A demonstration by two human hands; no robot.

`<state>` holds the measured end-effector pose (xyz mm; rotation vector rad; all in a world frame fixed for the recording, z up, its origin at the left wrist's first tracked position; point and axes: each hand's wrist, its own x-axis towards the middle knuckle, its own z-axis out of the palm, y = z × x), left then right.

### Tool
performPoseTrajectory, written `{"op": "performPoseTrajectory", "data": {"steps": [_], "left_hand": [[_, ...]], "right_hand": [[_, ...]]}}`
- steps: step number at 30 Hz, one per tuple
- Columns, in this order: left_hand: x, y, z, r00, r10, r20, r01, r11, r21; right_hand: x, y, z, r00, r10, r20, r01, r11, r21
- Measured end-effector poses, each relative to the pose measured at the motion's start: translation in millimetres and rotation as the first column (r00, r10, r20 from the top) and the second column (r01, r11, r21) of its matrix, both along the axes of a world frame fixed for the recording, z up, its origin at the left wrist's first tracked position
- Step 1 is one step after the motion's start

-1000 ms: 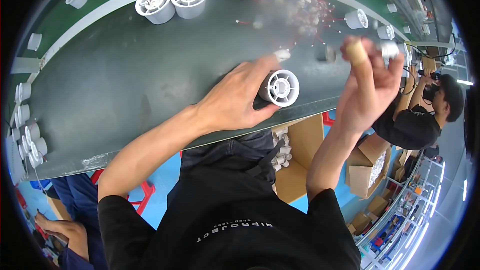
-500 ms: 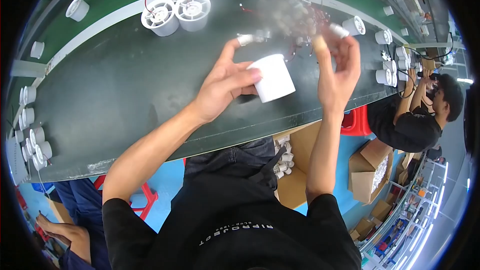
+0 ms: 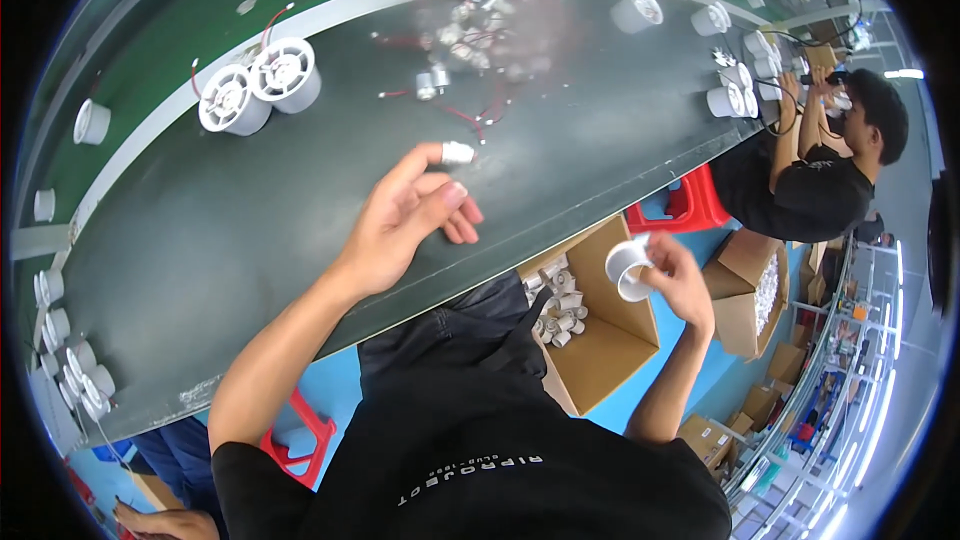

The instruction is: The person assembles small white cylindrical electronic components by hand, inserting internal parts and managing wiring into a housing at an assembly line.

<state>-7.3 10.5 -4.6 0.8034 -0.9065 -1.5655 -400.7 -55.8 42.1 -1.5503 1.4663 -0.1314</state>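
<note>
Over the dark green work surface [image 3: 250, 250], my left hand [image 3: 395, 225] is held with fingers apart and nothing in them. White tape [image 3: 457, 152] wraps its index fingertip. My right hand [image 3: 682, 280] is past the bench's near edge, at the right side of the open cardboard box [image 3: 615, 340]. It grips a white hollow cup-shaped part [image 3: 629, 270] by the rim, tilted so that its opening shows. Beyond my left hand lies a heap of small silver motors [image 3: 480, 30] with red wires, partly blurred.
Two white round housings [image 3: 232, 100] with spoked tops and wires stand at the far left. Another white housing [image 3: 637, 10] stands far right. White parts [image 3: 562, 315] lie inside the box. A red stool [image 3: 690, 202] and a seated co-worker [image 3: 825, 165] are to the right.
My left hand has let go of the white cup-shaped part it held. My right hand has swung from the motor heap down to the box and now holds such a part. The view has shifted.
</note>
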Motion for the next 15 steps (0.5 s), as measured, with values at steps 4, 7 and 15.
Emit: {"op": "performPoseTrajectory", "data": {"steps": [4,7,15], "left_hand": [[-1,2,1,0.996,-0.044,0.079,0.045,0.999,-0.002],[1,2,3,0.994,-0.018,0.104,0.017,1.000,0.009],[-3,-1,5,0.992,-0.035,0.122,0.037,0.999,-0.008]], "right_hand": [[-78,17,-80,0.923,-0.020,-0.384,0.116,0.966,0.229],[-107,19,-122,0.894,0.133,-0.428,-0.031,0.971,0.237],[-14,-126,18,0.995,-0.094,-0.031,0.064,0.850,-0.523]]}}
